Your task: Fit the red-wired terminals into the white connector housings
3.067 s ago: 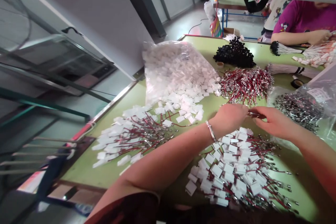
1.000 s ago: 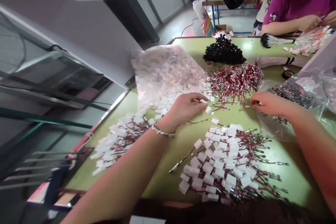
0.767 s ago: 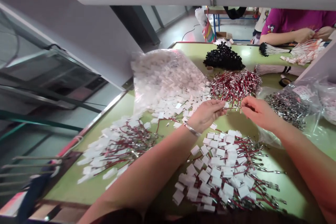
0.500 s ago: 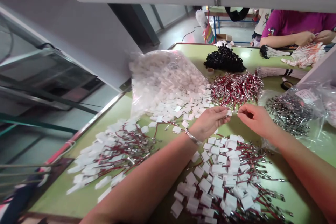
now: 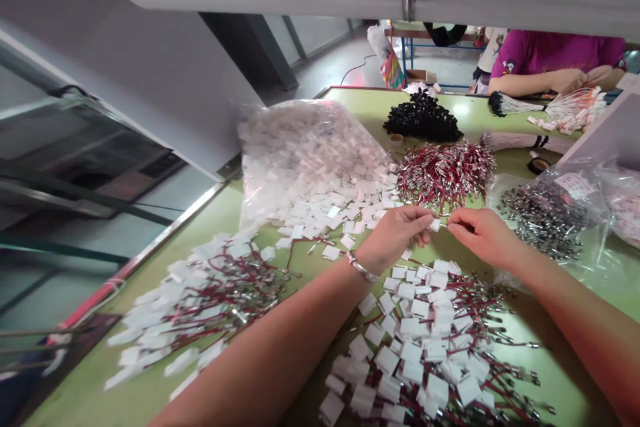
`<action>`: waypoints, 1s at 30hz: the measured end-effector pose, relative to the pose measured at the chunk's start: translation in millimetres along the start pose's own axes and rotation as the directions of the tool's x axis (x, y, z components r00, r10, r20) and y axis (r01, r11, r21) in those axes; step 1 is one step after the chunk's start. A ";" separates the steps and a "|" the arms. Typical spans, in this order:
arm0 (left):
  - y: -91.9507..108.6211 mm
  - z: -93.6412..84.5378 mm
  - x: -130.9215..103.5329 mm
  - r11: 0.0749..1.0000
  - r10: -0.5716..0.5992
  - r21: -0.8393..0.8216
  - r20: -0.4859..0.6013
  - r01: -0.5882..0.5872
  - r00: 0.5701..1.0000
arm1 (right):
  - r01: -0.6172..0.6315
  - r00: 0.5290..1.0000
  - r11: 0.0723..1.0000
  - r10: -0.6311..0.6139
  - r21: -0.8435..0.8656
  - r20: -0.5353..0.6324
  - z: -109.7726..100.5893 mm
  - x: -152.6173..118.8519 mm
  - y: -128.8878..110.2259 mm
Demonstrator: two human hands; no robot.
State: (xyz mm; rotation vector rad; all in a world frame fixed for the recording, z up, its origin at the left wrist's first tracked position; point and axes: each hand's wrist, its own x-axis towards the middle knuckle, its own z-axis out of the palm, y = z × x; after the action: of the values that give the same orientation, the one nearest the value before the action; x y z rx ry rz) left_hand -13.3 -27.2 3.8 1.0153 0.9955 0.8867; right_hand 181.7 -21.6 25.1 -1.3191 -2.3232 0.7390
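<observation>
Pinching a small white piece (image 5: 435, 225), the left hand (image 5: 400, 232) holds it just beside the right hand (image 5: 479, 233), itself narrowed to a pinch, though what it grips cannot be told; beyond the right hand, a clear bag (image 5: 597, 200) bears a label (image 5: 573, 185) too small to read.

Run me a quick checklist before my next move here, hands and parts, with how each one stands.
1. White piece gripped by the left hand: ok, pinched at the fingertips.
2. Right hand at the thin strand beside it: ok, fingertips pinched there.
3. Strand fully seated in the white piece: cannot tell, too small.
4. Red wires nearby: ok, heaped just beyond the hands.
5. Nearer wired pieces neatly lined up: not ok, overlapping at mixed angles.
</observation>
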 end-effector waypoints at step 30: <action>58.4 -48.1 -10.7 0.220 0.152 0.974 0.012 -0.046 0.988 | 0.062 0.874 0.995 -0.092 0.077 0.477 -31.2 -11.9 -23.7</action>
State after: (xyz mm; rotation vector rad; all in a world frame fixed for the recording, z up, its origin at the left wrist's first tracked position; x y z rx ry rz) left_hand -69.4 -8.1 52.0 2.1766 1.6471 0.2634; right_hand 188.7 -33.9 63.5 -1.0993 -2.6845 1.2160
